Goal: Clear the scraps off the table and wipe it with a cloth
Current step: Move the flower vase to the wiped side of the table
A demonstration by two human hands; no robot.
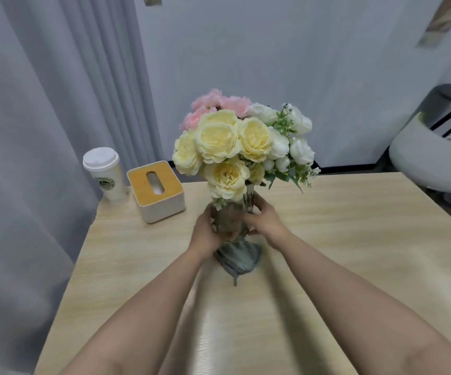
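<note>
**Vase held in both hands over cloth**

Hands wrap a clear glass vase [232,217] of yellow, pink and white flowers [242,143]. Left hand [207,230] is curled against the vase's left side, fingers closed on the glass; right hand [264,218] clasps the right side. Crumpled grey-green cloth [239,257] lies on the pale wood-grain table [354,226], directly under and in front of the vase; cannot tell whether the vase base touches it. White lidded paper cup [104,173] and white tissue box with yellow top [156,191] stand at the far-left corner.
</note>
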